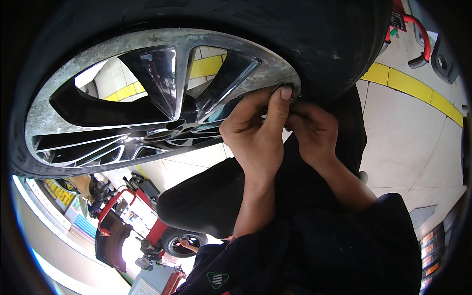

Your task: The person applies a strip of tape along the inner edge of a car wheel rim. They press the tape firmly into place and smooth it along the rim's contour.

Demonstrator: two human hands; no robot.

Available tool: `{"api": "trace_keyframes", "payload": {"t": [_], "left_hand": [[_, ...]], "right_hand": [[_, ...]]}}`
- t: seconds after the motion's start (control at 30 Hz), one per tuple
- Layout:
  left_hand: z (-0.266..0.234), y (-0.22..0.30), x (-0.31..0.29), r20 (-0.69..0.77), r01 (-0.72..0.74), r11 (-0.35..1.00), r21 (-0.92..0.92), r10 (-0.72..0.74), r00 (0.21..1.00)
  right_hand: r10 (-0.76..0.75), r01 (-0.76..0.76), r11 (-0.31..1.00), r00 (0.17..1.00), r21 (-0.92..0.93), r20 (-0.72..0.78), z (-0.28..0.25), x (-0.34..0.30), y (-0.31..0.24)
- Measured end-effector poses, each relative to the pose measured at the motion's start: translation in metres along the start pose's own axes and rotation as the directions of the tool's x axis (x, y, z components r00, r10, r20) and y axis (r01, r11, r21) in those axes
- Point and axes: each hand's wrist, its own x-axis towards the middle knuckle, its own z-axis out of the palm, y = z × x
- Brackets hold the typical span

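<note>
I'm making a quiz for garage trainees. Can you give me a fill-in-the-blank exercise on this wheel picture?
1. Both hands meet at the ____ of the alloy wheel.
2. The left hand pinches a small ____ piece with thumb and forefinger.
3. The right hand lies to the ____ of the left hand.
4. The floor bears a ____ stripe.

Missing words: rim; metal; right; yellow

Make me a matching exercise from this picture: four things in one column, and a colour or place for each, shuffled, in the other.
Things:
1. alloy wheel
2. tyre
3. floor stripe
4. left hand

Colour or place:
A. yellow
B. black rubber around the rim
C. thumb pressed at the rim's edge, beside the right hand
D. shiny silver spokes

Pairs: 1-D, 2-B, 3-A, 4-C
</note>
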Motion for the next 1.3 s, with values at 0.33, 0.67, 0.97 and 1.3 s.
{"api": "trace_keyframes", "payload": {"t": [0.33,0.67,0.97,1.3], "left_hand": [[-0.008,-0.006,0.007,0.098,-0.222,0.905,0.362,0.199,0.975],[-0.002,0.004,0.008,0.114,-0.146,0.918,0.37,0.111,0.987],[-0.005,-0.012,0.01,0.109,-0.191,0.956,0.222,0.17,0.979],[-0.002,-0.01,0.009,0.077,-0.165,0.96,0.227,0.151,0.985]], "right_hand": [[0.06,-0.057,0.997,0.997,0.049,-0.042,0.003,-0.002,0.001],[-0.006,0.005,1.0,0.998,-0.013,-0.067,0.007,0.002,-0.001],[-0.066,0.065,0.997,0.998,-0.03,-0.019,0.0,0.001,0.007],[-0.007,0.009,0.998,1.0,0.064,-0.029,0.004,0.002,0.004]]}}
